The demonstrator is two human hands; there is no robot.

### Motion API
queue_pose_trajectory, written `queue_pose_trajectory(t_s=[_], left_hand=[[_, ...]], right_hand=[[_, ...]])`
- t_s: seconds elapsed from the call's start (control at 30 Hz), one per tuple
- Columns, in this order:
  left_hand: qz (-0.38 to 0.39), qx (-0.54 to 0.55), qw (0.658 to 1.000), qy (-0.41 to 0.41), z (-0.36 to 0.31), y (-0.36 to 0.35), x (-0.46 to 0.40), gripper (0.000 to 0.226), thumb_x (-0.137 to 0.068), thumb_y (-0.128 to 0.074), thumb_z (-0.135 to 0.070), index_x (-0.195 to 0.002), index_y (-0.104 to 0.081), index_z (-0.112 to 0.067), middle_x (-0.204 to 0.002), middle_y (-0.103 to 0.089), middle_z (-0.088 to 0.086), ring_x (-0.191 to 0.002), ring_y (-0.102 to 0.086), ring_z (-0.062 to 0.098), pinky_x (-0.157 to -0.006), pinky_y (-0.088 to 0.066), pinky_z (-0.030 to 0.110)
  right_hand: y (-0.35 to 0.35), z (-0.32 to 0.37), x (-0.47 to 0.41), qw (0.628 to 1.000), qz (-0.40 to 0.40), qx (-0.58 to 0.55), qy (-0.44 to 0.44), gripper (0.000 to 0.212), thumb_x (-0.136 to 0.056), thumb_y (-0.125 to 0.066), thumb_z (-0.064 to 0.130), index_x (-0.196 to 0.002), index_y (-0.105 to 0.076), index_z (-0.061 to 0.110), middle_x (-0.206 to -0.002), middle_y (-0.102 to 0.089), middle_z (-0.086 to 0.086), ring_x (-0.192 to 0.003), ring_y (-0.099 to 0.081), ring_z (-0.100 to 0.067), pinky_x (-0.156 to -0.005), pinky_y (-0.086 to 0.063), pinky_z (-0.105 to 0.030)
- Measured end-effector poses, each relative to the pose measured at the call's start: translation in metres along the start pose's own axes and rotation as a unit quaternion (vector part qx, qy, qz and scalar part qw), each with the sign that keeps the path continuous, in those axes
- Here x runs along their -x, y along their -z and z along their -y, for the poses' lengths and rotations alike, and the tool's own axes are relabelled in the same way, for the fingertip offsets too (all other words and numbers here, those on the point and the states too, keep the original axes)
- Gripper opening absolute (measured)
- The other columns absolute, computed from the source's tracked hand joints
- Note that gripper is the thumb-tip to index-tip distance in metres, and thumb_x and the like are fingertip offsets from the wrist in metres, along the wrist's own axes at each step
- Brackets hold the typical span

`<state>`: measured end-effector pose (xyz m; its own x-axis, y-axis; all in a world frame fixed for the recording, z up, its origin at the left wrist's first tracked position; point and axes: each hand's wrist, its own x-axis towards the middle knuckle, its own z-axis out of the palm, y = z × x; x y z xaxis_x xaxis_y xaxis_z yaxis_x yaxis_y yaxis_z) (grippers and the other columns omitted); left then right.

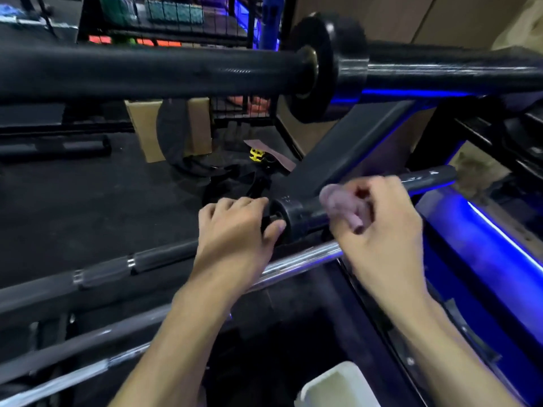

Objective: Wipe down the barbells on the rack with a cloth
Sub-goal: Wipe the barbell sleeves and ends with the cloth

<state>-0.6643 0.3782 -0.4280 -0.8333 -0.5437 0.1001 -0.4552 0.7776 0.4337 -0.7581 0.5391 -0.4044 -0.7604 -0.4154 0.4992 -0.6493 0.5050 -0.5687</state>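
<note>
A black barbell [305,211] lies across the middle of the rack, its sleeve running up to the right. My left hand [235,230] grips the bar just left of its collar. My right hand [382,224] is closed around the sleeve right of the collar, with a pinkish cloth [343,204] bunched between fingers and bar. A thick black barbell [147,70] with a round collar crosses the top of the view. Below my hands a chrome barbell [293,264] with a dark grip section runs down to the left.
The rack frame [482,254] glows blue along the right side. More bars [73,348] lie at the lower left. A white container [335,386] sits at the bottom. Cardboard boxes [147,127] and a wire shelf [176,22] stand on the dark floor beyond.
</note>
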Motion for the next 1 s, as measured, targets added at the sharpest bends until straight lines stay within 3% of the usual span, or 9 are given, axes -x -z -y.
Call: queue_pose_trajectory(t_s=[0.07, 0.17, 0.27, 0.33, 0.43, 0.57, 0.73, 0.83, 1.0], left_hand=[[0.018, -0.03, 0.999, -0.005, 0.0, -0.004, -0.003, 0.036, -0.106, -0.033, -0.051, -0.126, -0.056, -0.033, -0.125, -0.065, -0.01, -0.121, -0.05, 0.019, -0.102, -0.023, 0.037], [0.054, -0.04, 0.998, -0.011, 0.001, -0.006, -0.012, 0.033, -0.107, -0.029, -0.045, -0.124, -0.052, -0.028, -0.115, -0.069, -0.003, -0.113, -0.057, 0.025, -0.092, -0.03, 0.041], [0.087, -0.017, 0.996, -0.019, 0.003, -0.004, -0.021, 0.029, -0.107, -0.033, -0.044, -0.119, -0.05, -0.025, -0.111, -0.069, -0.001, -0.107, -0.06, 0.029, -0.082, -0.035, 0.041], [0.09, 0.013, 0.996, -0.017, 0.006, -0.003, -0.024, 0.024, -0.105, -0.039, -0.044, -0.116, -0.053, -0.029, -0.111, -0.069, -0.004, -0.106, -0.06, 0.028, -0.085, -0.04, 0.042], [0.075, 0.056, 0.996, -0.006, 0.007, -0.002, -0.024, 0.023, -0.103, -0.047, -0.045, -0.123, -0.056, -0.036, -0.116, -0.069, -0.009, -0.113, -0.058, 0.024, -0.093, -0.041, 0.043], [0.063, 0.076, 0.995, 0.001, 0.008, -0.004, -0.024, 0.021, -0.1, -0.051, -0.047, -0.118, -0.058, -0.04, -0.109, -0.069, -0.013, -0.111, -0.056, 0.022, -0.09, -0.04, 0.043], [0.036, 0.127, 0.991, 0.004, 0.011, -0.006, -0.024, 0.026, -0.098, -0.058, -0.045, -0.124, -0.059, -0.043, -0.115, -0.069, -0.018, -0.118, -0.052, 0.017, -0.1, -0.039, 0.043], [0.023, 0.164, 0.986, 0.011, 0.011, -0.004, -0.024, 0.031, -0.096, -0.063, -0.043, -0.126, -0.059, -0.046, -0.12, -0.066, -0.022, -0.122, -0.049, 0.013, -0.107, -0.037, 0.045], [0.027, 0.116, 0.993, 0.01, 0.011, -0.006, -0.025, 0.029, -0.097, -0.058, -0.048, -0.126, -0.059, -0.043, -0.12, -0.067, -0.022, -0.119, -0.047, 0.016, -0.102, -0.035, 0.042]], right_hand=[[-0.013, 0.0, -0.005, 0.997, 0.044, 0.038, 0.053, 0.026, -0.082, -0.076, 0.01, -0.106, -0.066, 0.019, -0.107, -0.052, 0.009, -0.086, -0.058, -0.009, -0.076, -0.048, -0.023], [-0.026, -0.006, 0.007, 0.989, 0.113, -0.012, 0.097, 0.025, -0.085, -0.077, 0.006, -0.108, -0.068, 0.011, -0.103, -0.049, 0.019, -0.092, -0.06, 0.0, -0.084, -0.047, -0.012], [-0.034, -0.017, 0.021, 0.987, 0.091, 0.03, 0.128, 0.03, -0.087, -0.077, 0.01, -0.116, -0.07, 0.007, -0.113, -0.061, 0.006, -0.102, -0.058, -0.01, -0.092, -0.043, -0.016], [-0.035, -0.021, 0.024, 0.987, 0.07, 0.037, 0.137, 0.028, -0.088, -0.076, 0.007, -0.116, -0.072, 0.006, -0.115, -0.058, 0.009, -0.102, -0.058, -0.012, -0.092, -0.042, -0.012], [-0.041, -0.017, 0.015, 0.987, 0.06, 0.012, 0.148, 0.023, -0.09, -0.073, 0.004, -0.112, -0.073, 0.009, -0.112, -0.057, 0.012, -0.097, -0.064, -0.021, -0.088, -0.051, -0.025], [-0.051, -0.001, -0.015, 0.988, 0.115, 0.049, 0.093, 0.018, -0.099, -0.065, 0.026, -0.114, -0.075, 0.029, -0.11, -0.056, 0.016, -0.098, -0.052, -0.007, -0.077, -0.048, -0.019], [-0.037, -0.009, 0.026, 0.991, 0.046, 0.039, 0.122, 0.019, -0.091, -0.07, 0.003, -0.109, -0.073, 0.007, -0.112, -0.055, 0.019, -0.098, -0.062, -0.013, -0.09, -0.042, -0.01], [-0.045, -0.004, 0.025, 0.993, 0.037, 0.006, 0.108, 0.016, -0.094, -0.068, 0.004, -0.107, -0.074, 0.01, -0.115, -0.054, 0.027, -0.101, -0.061, -0.011, -0.092, -0.04, -0.009], [-0.055, 0.001, -0.006, 0.993, 0.081, 0.044, 0.077, 0.022, -0.095, -0.066, 0.015, -0.115, -0.076, 0.02, -0.118, -0.065, 0.013, -0.104, -0.053, -0.01, -0.089, -0.042, -0.01]])
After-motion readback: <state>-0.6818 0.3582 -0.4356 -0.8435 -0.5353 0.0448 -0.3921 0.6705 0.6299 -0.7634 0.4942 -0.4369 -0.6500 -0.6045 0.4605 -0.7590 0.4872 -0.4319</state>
